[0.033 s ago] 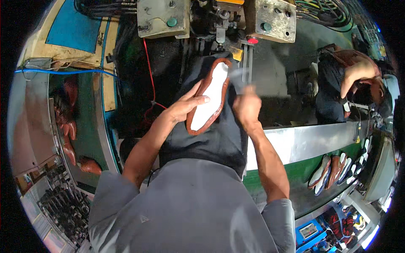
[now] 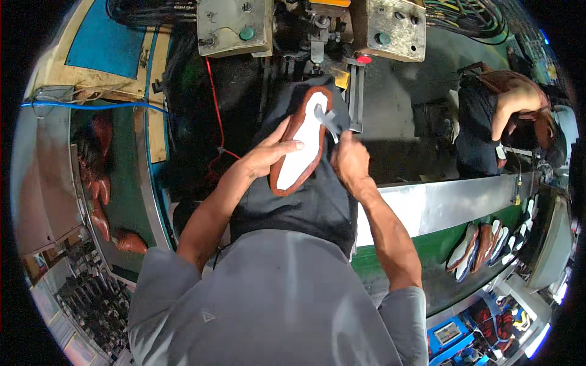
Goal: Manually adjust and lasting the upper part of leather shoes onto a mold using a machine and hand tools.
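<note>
A brown shoe upper [image 2: 308, 137] lies with its white underside turned up over dark cloth on my lap, its long axis tilted up to the right. My left hand [image 2: 265, 155] is closed around its left side, thumb pressed on the white bottom. In my right hand [image 2: 353, 160], just right of the shoe, is a metal hammer [image 2: 328, 122]. The hammer's head lies over the far end of the white bottom; slight blur hides whether it touches. My right fingers are wrapped round the handle.
Ahead stands a machine with two metal control boxes [image 2: 235, 30]. More brown shoes [image 2: 129, 240] lie on a green belt at left. Several shoes [image 2: 482, 247] line a belt at right. Another person [image 2: 506, 116] bends over at the far right.
The hammer has moved left and down from beside the shoe to over its far end. My right hand has shifted slightly left and lower; my left hand holds still.
</note>
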`<move>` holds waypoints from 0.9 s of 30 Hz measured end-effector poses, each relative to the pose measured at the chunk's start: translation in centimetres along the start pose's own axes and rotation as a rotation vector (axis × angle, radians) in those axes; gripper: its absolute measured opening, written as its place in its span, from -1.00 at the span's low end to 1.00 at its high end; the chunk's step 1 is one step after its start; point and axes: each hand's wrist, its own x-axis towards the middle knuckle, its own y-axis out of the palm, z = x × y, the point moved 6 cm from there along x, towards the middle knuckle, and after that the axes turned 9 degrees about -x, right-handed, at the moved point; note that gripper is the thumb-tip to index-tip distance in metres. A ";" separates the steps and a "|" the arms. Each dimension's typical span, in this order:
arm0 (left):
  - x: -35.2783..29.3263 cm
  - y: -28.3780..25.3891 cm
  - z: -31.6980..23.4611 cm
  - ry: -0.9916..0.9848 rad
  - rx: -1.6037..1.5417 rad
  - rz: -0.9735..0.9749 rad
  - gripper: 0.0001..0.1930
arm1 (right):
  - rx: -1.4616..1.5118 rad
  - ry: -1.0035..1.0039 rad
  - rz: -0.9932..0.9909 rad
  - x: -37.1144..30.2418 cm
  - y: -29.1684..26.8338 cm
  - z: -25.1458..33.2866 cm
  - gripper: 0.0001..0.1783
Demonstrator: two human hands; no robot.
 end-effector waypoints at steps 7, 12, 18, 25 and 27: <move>-0.2 0.0 -0.2 0.025 -0.017 0.013 0.03 | 0.387 0.210 -0.318 -3.6 -3.4 -0.6 -0.65; -1.5 -0.4 0.3 0.038 -0.036 0.077 0.12 | 0.304 -0.005 -0.088 -3.5 -5.0 -0.7 -0.71; -1.8 0.3 1.2 0.181 0.373 0.033 0.21 | -0.005 0.036 0.080 -5.6 -1.4 0.5 -0.67; -2.5 0.4 0.9 0.267 0.539 -0.002 0.29 | -0.038 -0.218 0.011 -7.0 -2.2 3.5 -0.71; -2.8 -0.9 1.1 0.292 0.482 -0.014 0.27 | 0.025 -0.162 -0.002 -7.1 -1.8 1.8 -0.71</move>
